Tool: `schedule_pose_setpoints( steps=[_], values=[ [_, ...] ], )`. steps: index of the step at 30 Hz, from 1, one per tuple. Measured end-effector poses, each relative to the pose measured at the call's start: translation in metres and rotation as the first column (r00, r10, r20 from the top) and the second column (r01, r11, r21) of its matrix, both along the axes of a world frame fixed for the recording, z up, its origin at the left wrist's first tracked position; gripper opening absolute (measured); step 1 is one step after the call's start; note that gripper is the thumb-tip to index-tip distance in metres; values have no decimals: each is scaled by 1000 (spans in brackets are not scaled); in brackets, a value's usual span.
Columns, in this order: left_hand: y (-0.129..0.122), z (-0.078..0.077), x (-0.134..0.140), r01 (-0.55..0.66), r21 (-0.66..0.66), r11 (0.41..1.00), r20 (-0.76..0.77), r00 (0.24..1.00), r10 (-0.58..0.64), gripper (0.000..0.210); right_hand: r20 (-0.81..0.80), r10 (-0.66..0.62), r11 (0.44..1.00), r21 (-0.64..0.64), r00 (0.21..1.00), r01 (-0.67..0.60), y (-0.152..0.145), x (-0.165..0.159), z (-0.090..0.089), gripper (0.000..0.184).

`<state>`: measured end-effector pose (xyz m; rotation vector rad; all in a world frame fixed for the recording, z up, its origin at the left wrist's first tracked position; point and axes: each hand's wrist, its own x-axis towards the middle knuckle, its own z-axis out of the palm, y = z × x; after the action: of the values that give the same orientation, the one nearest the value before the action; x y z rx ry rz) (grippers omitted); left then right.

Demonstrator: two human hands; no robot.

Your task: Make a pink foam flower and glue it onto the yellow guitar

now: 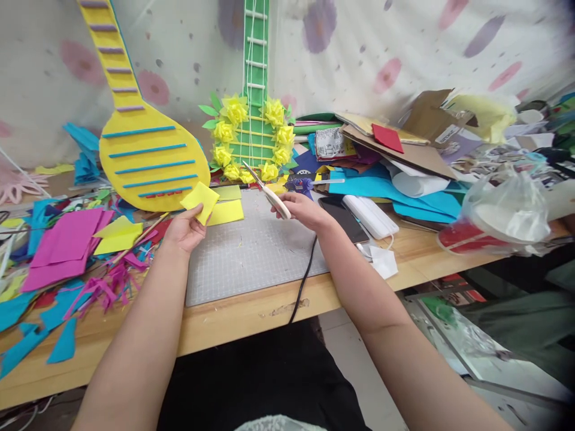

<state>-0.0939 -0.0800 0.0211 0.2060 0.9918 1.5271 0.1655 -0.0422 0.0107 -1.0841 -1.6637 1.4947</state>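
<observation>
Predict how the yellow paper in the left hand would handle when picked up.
The yellow paper is probably light, being a small piece. It seems fairly stiff, barely drooping beyond the left hand pinching it. Its thinness suggests it could crease.

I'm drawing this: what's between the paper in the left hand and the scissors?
In the head view, yellow paper pieces, then grey mat.

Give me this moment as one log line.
left hand: holding yellow paper | right hand: holding scissors | table: gray mat, glue gun
</observation>
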Motion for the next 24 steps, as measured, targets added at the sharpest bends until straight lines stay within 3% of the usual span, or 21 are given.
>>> schedule_pose_setpoints(
  steps=[3, 5, 8, 11, 16, 24],
  values=[
    [1, -1, -3, -17, -18, 1000, 3, 1000, 18, 29, -315, 89, 976, -161, 945, -146, -5, -18, -6, 32],
    [1, -1, -5, -25, -26, 999, 1, 1000, 25, 28, -408, 170, 927, -242, 897, -286, -7, -28, -12, 43],
    [2, -2, -6, -47, -42, 998, -7, 999, 47, 27, -491, 341, 794, -305, 801, -525, -7, -34, -21, 63],
    [2, -2, -5, -96, -56, 994, -16, 995, 95, 29, -566, 452, 671, -293, 689, -681, -5, -31, -25, 76],
    [2, -1, -2, -106, -73, 992, -2, 994, 106, 32, -637, 506, 570, -259, 581, -780, -7, -28, -25, 84],
    [0, -1, -1, -94, -71, 993, 19, 995, 95, 31, -653, 524, 521, -263, 547, -812, -3, -29, -31, 90]
  ],
)
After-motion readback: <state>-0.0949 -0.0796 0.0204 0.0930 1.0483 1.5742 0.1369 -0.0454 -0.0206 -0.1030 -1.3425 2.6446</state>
